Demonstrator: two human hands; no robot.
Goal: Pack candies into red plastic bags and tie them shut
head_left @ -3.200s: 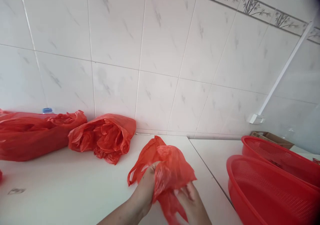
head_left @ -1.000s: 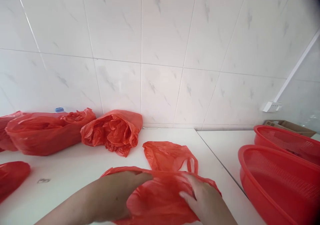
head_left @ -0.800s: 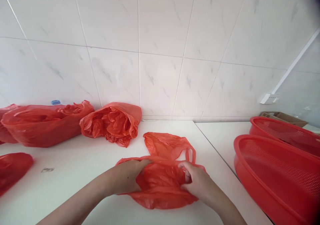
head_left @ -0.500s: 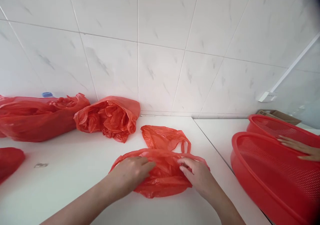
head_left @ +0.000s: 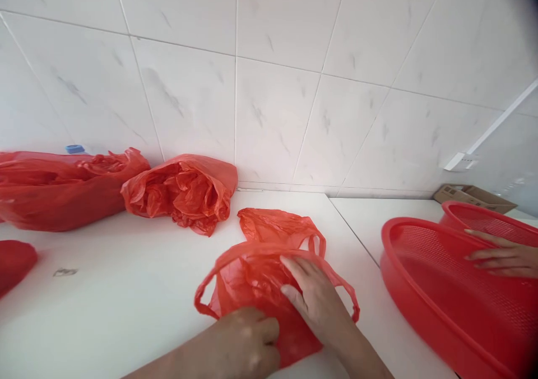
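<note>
A thin red plastic bag (head_left: 247, 272) with loop handles lies spread on the white table, its mouth opened toward me. My left hand (head_left: 247, 340) is closed at the bag's near edge, its fingers curled on the film. My right hand (head_left: 313, 295) rests on the bag's inner side with the fingers stretched out and the thumb apart. Just behind lies a second flat red plastic bag (head_left: 273, 225) with a handle loop showing.
A bundle of crumpled red bags (head_left: 180, 194) and a larger red bundle (head_left: 63, 191) stand along the tiled wall. At right, another person's hand (head_left: 504, 255) touches red plastic baskets (head_left: 390, 261). A cardboard box (head_left: 483, 197) is behind them.
My left hand has moved toward me, and the bag's near side has come with it. The mouth is wider and its handles show. At right, the co-worker's baskets have shifted apart.
</note>
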